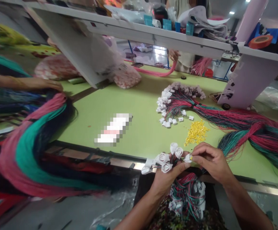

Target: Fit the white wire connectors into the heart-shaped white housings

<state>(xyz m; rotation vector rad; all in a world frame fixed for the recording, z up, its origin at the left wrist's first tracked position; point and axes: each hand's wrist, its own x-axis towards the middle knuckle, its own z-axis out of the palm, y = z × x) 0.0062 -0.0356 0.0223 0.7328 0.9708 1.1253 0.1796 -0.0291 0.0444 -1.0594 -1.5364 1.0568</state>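
Note:
My left hand (pixel 166 180) is closed around several wired white connectors (pixel 162 158), which fan out above its fingers at the table's front edge. One white connector (pixel 188 157) sticks out toward my right hand (pixel 213 163). The right thumb and fingertips pinch a small yellow clip (pixel 191 157) against the end of that connector; how deep it sits cannot be made out. Just beyond the hands lies a heap of small yellow clips (pixel 196 132). Below them, in my lap, rests a tangle of red, green and black wires (pixel 188 204) with white connectors.
A tied wire harness bundle (pixel 215 111) with white connectors stretches across the green table (pixel 139 105) to the right. A co-worker's hand (pixel 43 84) at left holds a thick pink, green and dark wire bundle (pixel 26 150). Overhead runs a loaded shelf (pixel 129 27); another person stands behind.

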